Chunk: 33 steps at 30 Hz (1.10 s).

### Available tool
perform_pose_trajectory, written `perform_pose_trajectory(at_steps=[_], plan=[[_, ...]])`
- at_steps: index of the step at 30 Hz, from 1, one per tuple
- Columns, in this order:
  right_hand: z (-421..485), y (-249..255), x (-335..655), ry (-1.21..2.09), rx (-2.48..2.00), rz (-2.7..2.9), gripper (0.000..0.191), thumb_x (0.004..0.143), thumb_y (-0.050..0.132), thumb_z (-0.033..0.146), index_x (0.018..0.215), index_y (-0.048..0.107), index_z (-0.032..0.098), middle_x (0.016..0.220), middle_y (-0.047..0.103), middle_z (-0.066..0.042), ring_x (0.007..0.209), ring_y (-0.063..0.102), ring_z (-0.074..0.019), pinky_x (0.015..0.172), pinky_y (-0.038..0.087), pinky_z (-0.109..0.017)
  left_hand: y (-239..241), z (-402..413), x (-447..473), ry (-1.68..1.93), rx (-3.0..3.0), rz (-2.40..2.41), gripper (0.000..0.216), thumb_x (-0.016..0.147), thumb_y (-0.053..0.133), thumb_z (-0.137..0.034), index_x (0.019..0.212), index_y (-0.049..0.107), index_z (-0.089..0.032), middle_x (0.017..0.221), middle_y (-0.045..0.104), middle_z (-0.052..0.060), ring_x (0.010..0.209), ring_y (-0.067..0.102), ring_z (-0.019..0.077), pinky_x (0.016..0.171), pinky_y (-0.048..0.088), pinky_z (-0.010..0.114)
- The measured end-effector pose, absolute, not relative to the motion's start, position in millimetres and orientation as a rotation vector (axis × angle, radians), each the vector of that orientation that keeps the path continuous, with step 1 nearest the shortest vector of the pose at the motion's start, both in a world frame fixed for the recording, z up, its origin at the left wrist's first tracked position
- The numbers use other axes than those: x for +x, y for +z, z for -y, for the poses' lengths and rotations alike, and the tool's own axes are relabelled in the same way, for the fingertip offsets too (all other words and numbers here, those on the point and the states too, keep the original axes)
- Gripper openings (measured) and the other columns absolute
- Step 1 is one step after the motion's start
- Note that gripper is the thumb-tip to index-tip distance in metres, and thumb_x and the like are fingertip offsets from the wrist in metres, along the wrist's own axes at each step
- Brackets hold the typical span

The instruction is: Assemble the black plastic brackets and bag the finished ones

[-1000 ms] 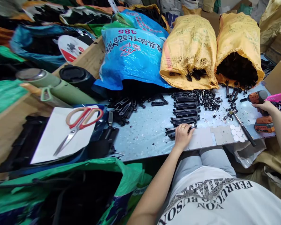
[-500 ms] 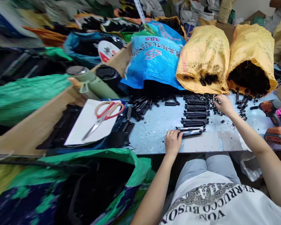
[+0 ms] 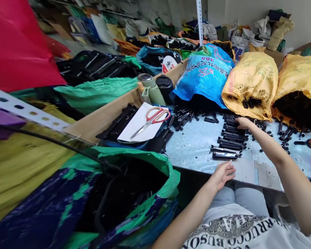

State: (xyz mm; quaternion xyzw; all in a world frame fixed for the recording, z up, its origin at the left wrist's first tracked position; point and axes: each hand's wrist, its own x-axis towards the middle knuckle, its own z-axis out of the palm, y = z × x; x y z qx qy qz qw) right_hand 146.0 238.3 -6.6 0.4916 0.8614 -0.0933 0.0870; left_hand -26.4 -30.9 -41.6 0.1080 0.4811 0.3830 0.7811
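Black bars (image 3: 232,142) are lined up; loose ones (image 3: 185,118) aren't. The left hand (image 3: 223,175) has wide, empty fingers; the right hand (image 3: 244,123) may hold something, I can't tell.

Left of the row of black parts (image 3: 232,143), the tabletop (image 3: 193,145) gives passing room; beyond the row, a yellow sack (image 3: 251,81) blocks; the right hand (image 3: 243,123) obstructs its far end.
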Motion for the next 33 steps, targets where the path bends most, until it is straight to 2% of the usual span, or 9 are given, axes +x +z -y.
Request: perform_pose_trajectory(at_steps=[5, 9, 11, 13, 17, 21, 25, 29, 33], plan=[[-237.1, 13.1, 148.3, -0.404, 1.373, -2.566, 0.048, 0.067, 0.071, 0.029, 0.113, 0.062, 0.019, 0.108, 0.066, -0.007, 0.094, 0.062, -0.0211, 0.081, 0.048, -0.027, -39.0, 23.6, -24.0, 0.852, 0.037, -1.035, 0.024, 0.080, 0.063, -0.033, 0.089, 0.054, -0.012, 0.103, 0.054, 0.014, 0.104, 0.057, 0.0252, 0.089, 0.048, 0.045], [-218.6, 18.1, 145.5, -0.880, 1.446, -2.412, 0.090, 0.055, 0.077, 0.053, 0.133, 0.047, 0.020, 0.133, 0.051, -0.011, 0.117, 0.052, -0.0280, 0.096, 0.043, -0.034, -43.1, 12.0, -12.1, 1.000, -0.111, -1.107, 0.028, 0.077, 0.067, -0.035, 0.090, 0.054, -0.013, 0.102, 0.056, 0.014, 0.107, 0.057, 0.0251, 0.091, 0.047, 0.041], [-202.8, 12.2, 141.5, -1.073, 1.538, -2.311, 0.100, 0.053, 0.076, 0.059, 0.137, 0.042, 0.018, 0.143, 0.039, -0.014, 0.127, 0.041, -0.0317, 0.103, 0.037, -0.039, -43.7, 5.3, -5.5, 1.054, -0.135, -1.091, 0.026, 0.077, 0.066, -0.034, 0.089, 0.057, -0.013, 0.099, 0.060, 0.013, 0.103, 0.059, 0.0232, 0.090, 0.048, 0.036], [-186.9, 3.5, 139.6, -1.221, 1.568, -2.241, 0.100, 0.053, 0.075, 0.061, 0.136, 0.044, 0.017, 0.145, 0.036, -0.015, 0.129, 0.038, -0.0328, 0.105, 0.034, -0.040, -44.8, 2.2, -0.8, 1.099, -0.144, -1.044, 0.024, 0.078, 0.065, -0.033, 0.090, 0.059, -0.014, 0.098, 0.063, 0.012, 0.097, 0.062, 0.0222, 0.085, 0.050, 0.034], [-164.1, -15.1, 149.7, -1.430, 1.608, -2.240, 0.095, 0.051, 0.077, 0.059, 0.131, 0.048, 0.018, 0.136, 0.047, -0.014, 0.124, 0.044, -0.0318, 0.104, 0.036, -0.040, -54.8, 9.9, 4.1, 1.262, -0.109, -1.020, 0.033, 0.073, 0.071, -0.030, 0.098, 0.057, -0.015, 0.101, 0.066, 0.012, 0.091, 0.065, 0.0230, 0.078, 0.053, 0.036], [-146.5, -33.4, 164.9, -1.602, 1.682, -2.298, 0.083, 0.052, 0.076, 0.056, 0.122, 0.053, 0.019, 0.131, 0.052, -0.012, 0.122, 0.046, -0.0310, 0.104, 0.037, -0.040, -66.8, 16.2, 9.5, 1.457, 0.074, -0.956, 0.053, 0.064, 0.079, -0.028, 0.110, 0.053, -0.021, 0.109, 0.066, 0.008, 0.096, 0.065, 0.0216, 0.083, 0.053, 0.036], [-122.9, -41.2, 162.8, -1.713, 1.700, -2.514, 0.083, 0.053, 0.076, 0.052, 0.124, 0.049, 0.020, 0.123, 0.057, -0.009, 0.115, 0.051, -0.0273, 0.102, 0.039, -0.039, -60.2, 10.9, 8.5, 1.553, 0.306, -0.931, 0.065, 0.060, 0.081, -0.029, 0.118, 0.052, -0.022, 0.117, 0.063, 0.009, 0.106, 0.061, 0.0230, 0.092, 0.049, 0.036], [-98.1, -15.0, 128.8, -1.664, 1.567, -2.856, 0.091, 0.051, 0.080, 0.047, 0.129, 0.042, 0.019, 0.119, 0.057, -0.008, 0.109, 0.054, -0.0263, 0.099, 0.041, -0.043, -25.5, 22.2, -20.0, 1.698, 0.473, -0.950, 0.071, 0.063, 0.079, -0.030, 0.127, 0.048, -0.029, 0.126, 0.058, 0.003, 0.116, 0.054, 0.0218, 0.099, 0.043, 0.035], [-71.9, 34.8, 43.7, -1.634, 1.229, -3.108, 0.095, 0.056, 0.079, 0.048, 0.135, 0.033, 0.022, 0.127, 0.052, -0.008, 0.116, 0.050, -0.0265, 0.102, 0.039, -0.042, 25.1, 61.7, -82.2, 1.916, 0.403, -1.095, 0.058, 0.068, 0.075, -0.033, 0.121, 0.053, -0.030, 0.118, 0.063, -0.001, 0.113, 0.056, 0.0203, 0.097, 0.045, 0.030]])
